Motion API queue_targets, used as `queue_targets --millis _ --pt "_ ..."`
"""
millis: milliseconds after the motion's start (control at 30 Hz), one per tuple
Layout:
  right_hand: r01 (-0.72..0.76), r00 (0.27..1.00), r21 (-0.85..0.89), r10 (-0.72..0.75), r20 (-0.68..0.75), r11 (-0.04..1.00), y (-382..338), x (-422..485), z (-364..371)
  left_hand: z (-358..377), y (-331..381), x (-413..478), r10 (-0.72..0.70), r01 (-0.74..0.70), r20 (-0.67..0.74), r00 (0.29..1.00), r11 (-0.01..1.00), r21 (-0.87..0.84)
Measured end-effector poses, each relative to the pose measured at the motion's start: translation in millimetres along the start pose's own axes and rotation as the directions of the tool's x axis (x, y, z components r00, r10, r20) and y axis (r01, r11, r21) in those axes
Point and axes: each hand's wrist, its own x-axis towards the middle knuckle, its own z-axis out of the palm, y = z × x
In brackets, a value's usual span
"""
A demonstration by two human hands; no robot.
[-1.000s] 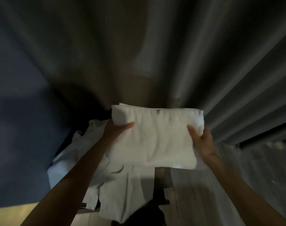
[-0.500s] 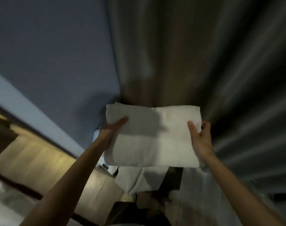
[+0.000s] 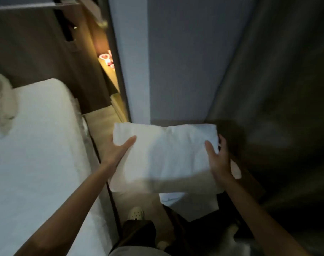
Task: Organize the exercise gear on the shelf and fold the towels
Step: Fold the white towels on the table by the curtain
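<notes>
A person holds a folded white towel [image 3: 165, 156] out in front of the body, clear of any surface, in the narrow gap between a bed [image 3: 37, 145] and a dark curtain [image 3: 279, 93]. The left hand [image 3: 117, 154] grips the towel's left end. Its thumb lies flat across the top face, and the rest of the hand is tucked underneath and hidden, so how it lies there cannot be told. The right hand [image 3: 219, 161] takes the right end, with the thumb pressed on the upper face and the fingers [image 3: 223, 145] curled round the far right edge, pinching the cloth between them. Both forearms are bare and reach forward from the bottom of the view.

The towel hangs roughly level as a thick rectangle with its long side running left to right, brightly lit on top and shaded along its near edge. It is above a strip of pale wood floor [image 3: 102, 126].

The bed, under a white sheet, fills the left side, and a blurred white bundle [image 3: 0, 100] lies on it at the far left edge. A blue-grey wall [image 3: 176, 61] rises straight ahead. To the left of the wall, a warmly lit shelf [image 3: 109, 74] carries a few small red-and-white objects [image 3: 106, 59], too small to identify. Below the towel, a light-coloured shoe [image 3: 136, 213] shows on the floor.
</notes>
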Motion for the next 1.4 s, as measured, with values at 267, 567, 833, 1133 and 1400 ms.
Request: queue_targets --millis 267,567,833,1133,1400 --pt "0.071 0.952 -0.009 -0.065 0.299 0.997 -41.7 7.6 125.1 -118.9 -21.2 30.6 0.032 -0.002 -0.243 0.970 0.992 0.123" --pt "0.029 0.852 0.022 -0.037 0.522 0.999 -87.9 61.1 291.0 -218.7 -17.5 136.9 0.051 0.014 -0.387 0.921 0.986 0.164" --pt "-0.014 0.811 0.042 -0.013 0.586 0.999 -136.8 115.6 419.3 -285.6 -2.3 251.1 0.002 0.067 -0.443 0.897 0.988 0.140" --pt "0.116 0.845 0.048 -0.123 0.520 0.992 -197.5 191.8 540.5 -320.7 11.4 387.9 0.003 0.053 -0.526 0.851 0.994 0.092" --pt "0.076 0.896 -0.022 -0.059 0.439 0.997 -224.9 303.8 629.1 -301.8 49.1 544.0 0.019 0.086 -0.520 0.854 0.980 0.177"
